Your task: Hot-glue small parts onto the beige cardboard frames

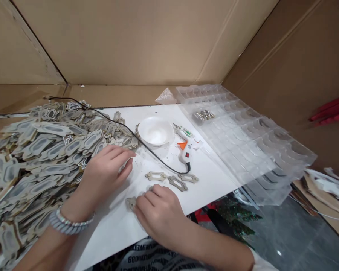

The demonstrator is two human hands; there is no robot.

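Observation:
My left hand rests on the white board at the edge of a large heap of flat grey-gold ornate frame pieces; its fingers curl round a small pale piece I cannot make out. My right hand lies knuckles up, fingers bent, pressing down on one frame piece whose end sticks out to its left. Three more frame pieces lie in a row just beyond my right hand. A white glue gun with an orange trigger lies past them, its black cord running back across the heap.
A white bowl stands behind my left hand. Stacked clear plastic blister trays cover the right of the board, with a few metal bits in one. Cardboard walls enclose the back and right. Red items lie at far right.

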